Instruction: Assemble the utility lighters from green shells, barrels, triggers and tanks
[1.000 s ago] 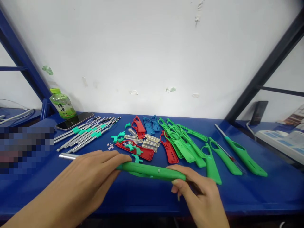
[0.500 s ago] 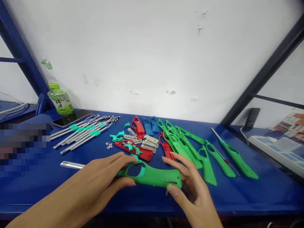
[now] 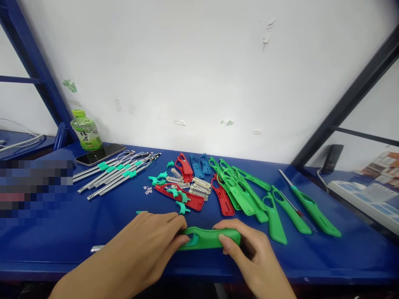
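A green long-reach lighter (image 3: 209, 239) lies level between my hands near the front edge. My left hand (image 3: 146, 243) is closed around its neck, beside the teal trigger. The lighter's metal tube (image 3: 97, 248) pokes out past the left hand, its middle hidden. With thumb and fingers, my right hand (image 3: 252, 251) pinches the handle's right end. Just beyond the hands lie red casing halves (image 3: 225, 199), teal triggers (image 3: 182, 207) and clear fuel tanks (image 3: 200, 189). Green casing halves (image 3: 241, 197) are heaped to the right of these.
On the blue table (image 3: 62, 236), several metal lighter tubes with wires (image 3: 116, 176) lie at left, near a phone (image 3: 100, 154) and a green-capped bottle (image 3: 86, 131). Another green lighter (image 3: 319, 214) rests at right. Blue casing halves (image 3: 197, 167) sit at the back, before a white wall.
The lighter has come lower and slightly right, turning edge-up. My right fingers have closed over its handle end, where they were more spread. The view has shifted a little.
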Tool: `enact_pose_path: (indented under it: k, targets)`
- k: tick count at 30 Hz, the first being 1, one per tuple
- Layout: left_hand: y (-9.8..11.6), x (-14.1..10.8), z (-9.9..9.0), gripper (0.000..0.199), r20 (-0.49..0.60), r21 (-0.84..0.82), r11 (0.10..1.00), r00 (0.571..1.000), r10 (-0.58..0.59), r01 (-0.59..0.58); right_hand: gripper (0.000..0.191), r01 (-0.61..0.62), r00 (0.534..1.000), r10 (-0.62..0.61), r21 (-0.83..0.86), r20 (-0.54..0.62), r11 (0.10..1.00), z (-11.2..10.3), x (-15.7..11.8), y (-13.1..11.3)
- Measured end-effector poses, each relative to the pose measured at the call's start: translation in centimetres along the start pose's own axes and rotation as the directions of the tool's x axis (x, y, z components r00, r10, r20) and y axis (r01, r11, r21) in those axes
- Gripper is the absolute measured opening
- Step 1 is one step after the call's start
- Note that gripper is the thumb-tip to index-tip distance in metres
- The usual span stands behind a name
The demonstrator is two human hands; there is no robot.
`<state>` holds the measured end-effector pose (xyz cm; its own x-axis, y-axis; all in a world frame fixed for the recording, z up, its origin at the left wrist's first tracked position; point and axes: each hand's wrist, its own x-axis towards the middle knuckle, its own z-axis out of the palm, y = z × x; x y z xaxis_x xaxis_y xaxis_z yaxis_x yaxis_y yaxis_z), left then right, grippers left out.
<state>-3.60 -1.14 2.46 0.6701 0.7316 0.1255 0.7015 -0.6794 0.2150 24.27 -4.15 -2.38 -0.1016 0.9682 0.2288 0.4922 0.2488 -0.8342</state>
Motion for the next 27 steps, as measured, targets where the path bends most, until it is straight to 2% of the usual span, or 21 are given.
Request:
enact_pose_path:
  k: [5,11,15,19,23,25,27]
  targets:
    - [0.9,0.9,-0.1,0.025,0.053,0.127,0.992,0.998,-0.019,0.012,0.028,0.160,0.986,-0.164,-0.117,-0.023,0.980,-0.1,0.8,-0.3]
    - [0.3,1.6,0.3,0.023,0.009,0.194,0.980,0.999,-0.045,0.043,0.033,0.162,0.982,-0.180,-0.248,-0.055,0.955,0.7,1.0,-0.2]
    - [-2.7,1.4,-1.1,0.031,-0.081,0.183,0.972,0.988,-0.134,0.147,0.032,0.183,0.971,-0.218,-0.280,-0.098,0.942,1.1,1.0,-0.5]
    - [-7.7,0.7,-3.5,0.043,-0.211,0.174,0.922,0.927,-0.310,0.347,0.033,0.177,0.961,-0.225,-0.268,-0.158,0.947,1.4,1.0,-0.8]
    - [-11.1,-0.1,-4.1,0.035,-0.167,0.166,0.904,0.915,-0.368,0.394,0.031,0.163,0.962,-0.211,-0.253,-0.174,0.954,1.7,1.1,-0.3]
    - [-11.8,-0.3,-3.6,0.032,-0.138,0.156,0.911,0.922,-0.362,0.381,0.031,0.150,0.955,-0.200,-0.226,-0.219,0.963,1.4,1.1,0.1]
    - [-12.0,-0.2,-2.9,0.032,-0.133,0.143,0.918,0.926,-0.352,0.370,0.033,0.158,0.941,-0.204,-0.183,-0.268,0.970,0.3,1.1,0.6]
